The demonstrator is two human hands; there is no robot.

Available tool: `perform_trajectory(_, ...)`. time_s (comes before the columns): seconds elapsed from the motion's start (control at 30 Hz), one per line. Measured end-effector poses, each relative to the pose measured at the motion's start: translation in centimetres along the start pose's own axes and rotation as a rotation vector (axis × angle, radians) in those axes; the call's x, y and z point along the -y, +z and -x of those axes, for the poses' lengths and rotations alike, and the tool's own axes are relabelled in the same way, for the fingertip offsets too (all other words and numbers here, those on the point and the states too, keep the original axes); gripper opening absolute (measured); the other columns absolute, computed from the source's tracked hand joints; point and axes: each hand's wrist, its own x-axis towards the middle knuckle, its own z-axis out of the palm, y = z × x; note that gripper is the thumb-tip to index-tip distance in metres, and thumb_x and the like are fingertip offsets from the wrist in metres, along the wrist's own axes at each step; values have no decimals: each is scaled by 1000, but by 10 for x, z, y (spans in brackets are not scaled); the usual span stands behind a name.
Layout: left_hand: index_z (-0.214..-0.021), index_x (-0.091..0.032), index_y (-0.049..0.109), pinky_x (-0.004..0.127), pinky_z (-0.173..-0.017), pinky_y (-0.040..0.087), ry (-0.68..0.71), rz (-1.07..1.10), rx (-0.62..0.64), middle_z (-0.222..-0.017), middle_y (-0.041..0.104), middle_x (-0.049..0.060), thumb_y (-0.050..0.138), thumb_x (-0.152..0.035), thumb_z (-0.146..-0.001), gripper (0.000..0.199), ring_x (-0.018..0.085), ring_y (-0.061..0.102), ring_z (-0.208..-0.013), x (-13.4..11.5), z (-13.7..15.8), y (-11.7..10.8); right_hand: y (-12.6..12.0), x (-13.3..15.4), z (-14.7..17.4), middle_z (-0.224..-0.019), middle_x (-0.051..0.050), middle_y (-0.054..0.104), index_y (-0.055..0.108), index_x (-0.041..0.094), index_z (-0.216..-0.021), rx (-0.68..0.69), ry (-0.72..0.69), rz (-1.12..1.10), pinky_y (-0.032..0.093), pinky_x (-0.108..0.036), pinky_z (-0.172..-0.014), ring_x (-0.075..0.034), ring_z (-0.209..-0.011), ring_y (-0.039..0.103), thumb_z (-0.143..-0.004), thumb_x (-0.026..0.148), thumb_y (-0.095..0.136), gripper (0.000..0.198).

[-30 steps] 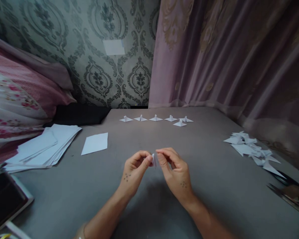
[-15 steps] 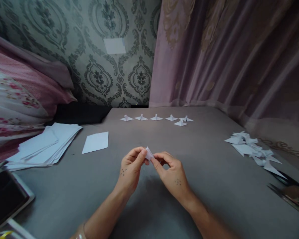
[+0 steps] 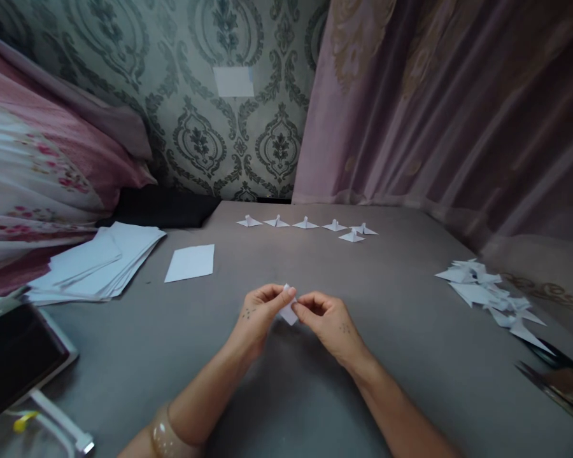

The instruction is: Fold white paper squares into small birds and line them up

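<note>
Small folded piece (image 3: 288,312) btwn fingers (image 3: 286,296): white matt paper, creased. Bed (image 3: 386,356): grey matt cloth, smooth. Sheet stack (image 3: 100,264) & folded figures (image 3: 305,224): plain white paper. Curtain (image 3: 458,108): pinkish cloth w/ slight sheen. Wallpaper (image 3: 195,95): patterned, matt

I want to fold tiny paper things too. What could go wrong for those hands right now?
The folded paper piece is tiny and pinched only by the fingertips of the left hand and right hand, so it might slip or crease crookedly. A sweeping arm could also scatter the paper scraps lying loose nearby.
</note>
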Motion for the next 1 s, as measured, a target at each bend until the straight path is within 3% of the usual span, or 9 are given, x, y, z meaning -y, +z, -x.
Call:
perform_trajectory(0.17, -61, -13, 64, 24, -58, 40, -130, 5, 7, -60, 62, 3, 77, -39, -65, 29, 13, 56, -58, 5, -6, -7, -4, -5, -5, -63, 2, 62, 67, 15, -75, 128, 182, -92, 40, -22, -60, -9, -58, 52, -71, 39, 72, 25)
perform_trajectory(0.33, -57, -13, 62, 25, -56, 39, -190, 16, 38, -59, 60, 3, 76, -46, -63, 36, 13, 54, -55, 7, -9, -10, -6, -10, -7, -63, 1, 62, 68, 14, -77, 252, 265, -80, 37, -22, -58, -8, -57, 52, -69, 42, 74, 29)
perform_trajectory(0.6, -68, -13, 66, 24, -59, 39, -294, -17, 83, -66, 64, 5, 50, -75, -71, 64, 14, 57, -60, 5, -15, -16, -8, -15, -10, -60, 2, 61, 66, 15, -71, 186, 326, -189, 36, -21, -57, -7, -55, 51, -62, 39, 78, 29)
perform_trajectory(0.77, -68, -13, 65, 20, -53, 34, -217, -166, 143, -56, 57, -1, 78, -46, -61, 37, 7, 48, -51, 7, -11, -14, -12, -16, -16, -59, 3, 60, 67, 15, -72, 43, 345, -288, 35, -20, -54, -6, -54, 51, -56, 39, 82, 33)
perform_trajectory(0.87, -66, -12, 66, 21, -53, 36, -216, -160, 160, -57, 59, 1, 76, -41, -63, 31, 8, 50, -51, 11, -12, -15, -14, -17, -17, -60, 3, 60, 68, 14, -73, 15, 368, -326, 36, -20, -54, -6, -55, 51, -57, 43, 81, 35)
perform_trajectory(1.0, -71, -11, 68, 21, -54, 38, -232, -133, 156, -58, 61, 3, 72, -34, -68, 24, 9, 53, -52, 14, -14, -17, -13, -19, -17, -69, 0, 64, 71, 14, -79, 81, 319, -296, 36, -20, -56, -7, -60, 53, -61, 45, 79, 37)
